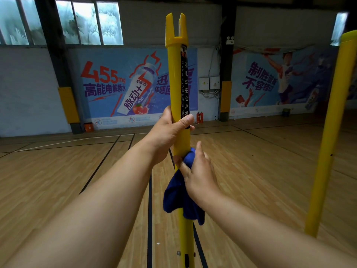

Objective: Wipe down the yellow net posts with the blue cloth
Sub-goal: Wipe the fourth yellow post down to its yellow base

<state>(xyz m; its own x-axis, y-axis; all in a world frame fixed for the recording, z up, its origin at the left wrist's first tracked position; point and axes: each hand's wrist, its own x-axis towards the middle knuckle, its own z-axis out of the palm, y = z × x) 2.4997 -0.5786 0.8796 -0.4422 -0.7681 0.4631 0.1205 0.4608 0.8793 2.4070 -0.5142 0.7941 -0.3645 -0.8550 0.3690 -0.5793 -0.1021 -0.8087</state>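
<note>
From the head view we saw the near yellow net post (pixel 174 78) standing upright in the middle of the scene, its long axis running vertical, its forked, slotted cap pointing up toward the ceiling and its lower length dropping out of the bottom edge. A second yellow post (pixel 326 136) stood to the right, also upright, leaning slightly in the wide-angle picture, with its top cut by the frame edge.

Our left hand (pixel 168 132) gripped the near post at mid-height, its fingers wrapped round the tube and the thumb across the front. Just below it, our right hand (pixel 199 175) pressed the blue cloth (pixel 176 194) against the post, its fingers curled round cloth and tube together; the loose part of the cloth hung down on both sides of the post.

A black label strip (pixel 184 82) ran down the near post with white Chinese characters and an English line which we could only partly read as "Net Setting Pillar".

On the far wall a blue banner (pixel 116 88) showed a drink bottle, "455mg" in red and Chinese lettering. A second banner (pixel 274 80), further right, pictured a basketball player with Chinese text. The wooden floor (pixel 58 180) carried dark court lines.
</note>
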